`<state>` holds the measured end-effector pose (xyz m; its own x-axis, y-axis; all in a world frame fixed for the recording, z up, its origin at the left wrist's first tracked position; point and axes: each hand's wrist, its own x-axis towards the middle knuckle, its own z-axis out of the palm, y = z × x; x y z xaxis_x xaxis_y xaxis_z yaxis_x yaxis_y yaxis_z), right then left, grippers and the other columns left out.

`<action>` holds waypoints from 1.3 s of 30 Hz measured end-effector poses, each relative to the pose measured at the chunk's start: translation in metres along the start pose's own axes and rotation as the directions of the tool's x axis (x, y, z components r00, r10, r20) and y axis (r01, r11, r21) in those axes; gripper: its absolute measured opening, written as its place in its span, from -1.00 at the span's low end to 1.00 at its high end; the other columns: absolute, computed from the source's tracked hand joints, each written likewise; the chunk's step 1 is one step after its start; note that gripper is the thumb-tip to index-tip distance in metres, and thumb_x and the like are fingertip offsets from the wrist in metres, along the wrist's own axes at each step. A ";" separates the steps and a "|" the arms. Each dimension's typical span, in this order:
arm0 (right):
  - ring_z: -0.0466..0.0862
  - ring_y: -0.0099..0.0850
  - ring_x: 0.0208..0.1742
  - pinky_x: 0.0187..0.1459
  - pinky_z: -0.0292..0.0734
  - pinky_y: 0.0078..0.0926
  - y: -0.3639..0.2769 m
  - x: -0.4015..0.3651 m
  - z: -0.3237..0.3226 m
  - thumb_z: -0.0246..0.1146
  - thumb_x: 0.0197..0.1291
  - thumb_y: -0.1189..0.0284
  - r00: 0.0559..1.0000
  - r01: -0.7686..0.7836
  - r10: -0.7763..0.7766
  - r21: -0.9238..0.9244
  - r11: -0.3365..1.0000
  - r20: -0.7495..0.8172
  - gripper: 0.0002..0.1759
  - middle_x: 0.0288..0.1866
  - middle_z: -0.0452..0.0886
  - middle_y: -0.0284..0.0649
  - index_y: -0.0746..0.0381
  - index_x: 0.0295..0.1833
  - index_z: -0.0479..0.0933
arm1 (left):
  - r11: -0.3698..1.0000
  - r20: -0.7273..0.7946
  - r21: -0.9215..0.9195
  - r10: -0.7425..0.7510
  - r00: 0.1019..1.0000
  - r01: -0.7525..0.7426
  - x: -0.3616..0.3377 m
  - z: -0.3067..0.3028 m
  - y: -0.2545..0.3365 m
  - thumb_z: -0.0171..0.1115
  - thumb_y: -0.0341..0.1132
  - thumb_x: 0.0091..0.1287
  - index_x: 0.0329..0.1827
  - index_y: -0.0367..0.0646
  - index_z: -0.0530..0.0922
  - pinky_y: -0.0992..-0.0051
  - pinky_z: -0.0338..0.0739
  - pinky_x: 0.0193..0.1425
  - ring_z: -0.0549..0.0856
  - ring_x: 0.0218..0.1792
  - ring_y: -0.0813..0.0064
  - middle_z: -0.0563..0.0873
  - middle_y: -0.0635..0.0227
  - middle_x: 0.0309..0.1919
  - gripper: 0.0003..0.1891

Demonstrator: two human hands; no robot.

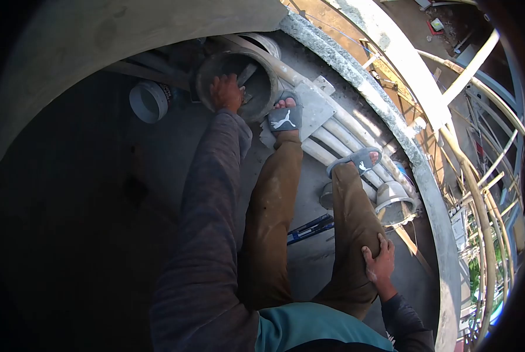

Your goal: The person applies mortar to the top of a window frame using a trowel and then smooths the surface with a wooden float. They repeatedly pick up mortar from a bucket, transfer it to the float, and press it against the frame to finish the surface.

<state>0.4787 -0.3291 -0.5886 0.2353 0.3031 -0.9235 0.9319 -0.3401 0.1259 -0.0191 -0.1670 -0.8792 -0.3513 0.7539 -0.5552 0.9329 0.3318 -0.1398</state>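
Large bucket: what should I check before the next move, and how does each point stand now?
1. Left hand inside the large bucket: ok, it reaches in over the rim.
2. Firm grip with that hand: cannot tell, its fingertips are unclear.
3. Bucket free of loose items: not ok, a flat strip shows inside.
4. Right hand away from the bucket: ok, it rests on the right leg.
5. White pail apart from the bucket: ok.
6. Steady footing: cannot tell.
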 end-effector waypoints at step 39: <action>0.59 -0.35 0.15 0.21 0.46 -0.24 -0.122 -0.124 -0.204 -0.04 0.45 -0.01 0.738 -0.115 -0.659 0.934 -0.337 -0.147 -0.45 0.18 0.59 -0.25 0.18 0.28 0.43 | -0.179 0.034 -0.980 0.259 0.965 0.082 -0.350 -0.352 0.184 0.17 -0.25 0.29 0.13 -0.25 0.48 0.40 0.51 -0.02 0.61 -0.07 0.48 0.62 0.26 -0.04 -0.61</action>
<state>0.3919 -0.1440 -0.4153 -0.3999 0.5785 -0.7109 -0.5992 -0.7520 -0.2749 0.2481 -0.1703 -0.4218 -0.0953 0.7943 -0.6000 -0.2733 0.5587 0.7831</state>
